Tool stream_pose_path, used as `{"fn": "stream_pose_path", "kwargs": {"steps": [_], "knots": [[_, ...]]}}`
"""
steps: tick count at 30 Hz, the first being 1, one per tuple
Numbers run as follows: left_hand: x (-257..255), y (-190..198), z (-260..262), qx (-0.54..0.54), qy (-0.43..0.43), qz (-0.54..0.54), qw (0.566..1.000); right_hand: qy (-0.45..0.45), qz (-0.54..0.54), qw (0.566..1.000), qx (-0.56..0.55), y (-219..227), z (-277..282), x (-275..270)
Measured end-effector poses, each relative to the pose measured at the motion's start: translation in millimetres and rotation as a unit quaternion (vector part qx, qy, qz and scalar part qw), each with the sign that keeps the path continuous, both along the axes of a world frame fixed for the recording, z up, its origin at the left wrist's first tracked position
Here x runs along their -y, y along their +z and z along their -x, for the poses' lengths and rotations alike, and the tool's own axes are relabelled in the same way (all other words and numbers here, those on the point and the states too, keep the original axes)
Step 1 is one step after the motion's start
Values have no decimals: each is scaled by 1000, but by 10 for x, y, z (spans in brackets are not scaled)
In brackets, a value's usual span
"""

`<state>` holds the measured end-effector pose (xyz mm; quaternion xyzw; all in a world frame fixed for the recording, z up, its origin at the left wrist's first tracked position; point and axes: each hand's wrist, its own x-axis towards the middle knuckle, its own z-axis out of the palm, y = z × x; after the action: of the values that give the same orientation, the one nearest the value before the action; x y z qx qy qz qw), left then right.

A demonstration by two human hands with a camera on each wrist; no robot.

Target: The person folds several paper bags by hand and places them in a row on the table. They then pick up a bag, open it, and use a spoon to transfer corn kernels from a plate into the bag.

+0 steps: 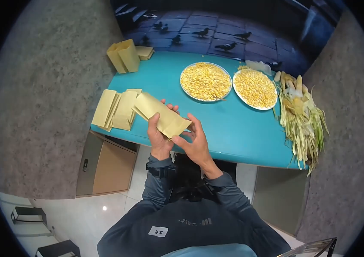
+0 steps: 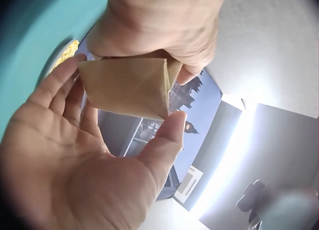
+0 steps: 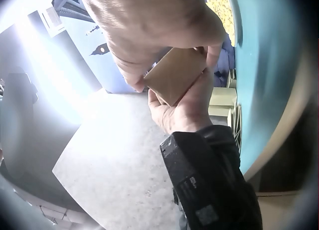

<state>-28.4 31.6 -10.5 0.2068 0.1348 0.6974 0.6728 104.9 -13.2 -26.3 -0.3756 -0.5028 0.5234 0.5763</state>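
Observation:
A flat tan paper bag (image 1: 158,112) is held above the table's front edge, its bottom end toward the person. My left hand (image 1: 159,139) grips its side, with the thumb on one edge and the fingers round the opposite edge. At the near end, my right hand (image 1: 195,144) pinches the paper between thumb and fingers. In the left wrist view the end of the bag (image 2: 127,88) appears between both hands, with the left palm (image 2: 75,165) facing the camera. The right wrist view shows the right hand (image 3: 159,25) over the bag (image 3: 177,73), hiding part of it.
On the teal table (image 1: 237,132), folded paper bags (image 1: 124,109) lie left; two bags (image 1: 124,55) stand upright behind. Two plates of corn kernels, one central (image 1: 205,81) and one farther right (image 1: 255,89), sit near corn husks (image 1: 302,115) hanging over the right edge.

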Motion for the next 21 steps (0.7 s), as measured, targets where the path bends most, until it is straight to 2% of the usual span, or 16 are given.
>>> {"fn": "stream_pose_path", "kwargs": {"steps": [2,5,11,13,15,16,18,19,20,21], "knots": [[33,57,-58,-86,20,20,996,-9,1,999,-32,-130,-24,-41],[67,73,-134,-139,11,4,990,-5,-3,995,-95,-162,-56,-110],[89,-113,-174,-163,-1,32,986,-7,37,995,-90,-216,-296,-120],[58,-128,-199,-230,26,37,972,-9,40,995,-88,-199,-349,-95],[63,-54,-192,-245,6,64,967,11,27,1000,9,-164,-370,-76],[87,7,-188,-257,-15,93,962,14,26,1000,7,-120,-357,-47],[92,97,-241,-254,-6,79,964,-16,-28,987,157,-18,-348,-5],[99,111,-258,-250,-1,66,966,-14,-29,987,157,-41,-339,4],[91,43,-182,-251,-37,75,964,-7,-11,994,109,-78,-333,10],[87,19,-171,-250,-35,74,965,-1,7,998,62,-112,-334,9]]}}
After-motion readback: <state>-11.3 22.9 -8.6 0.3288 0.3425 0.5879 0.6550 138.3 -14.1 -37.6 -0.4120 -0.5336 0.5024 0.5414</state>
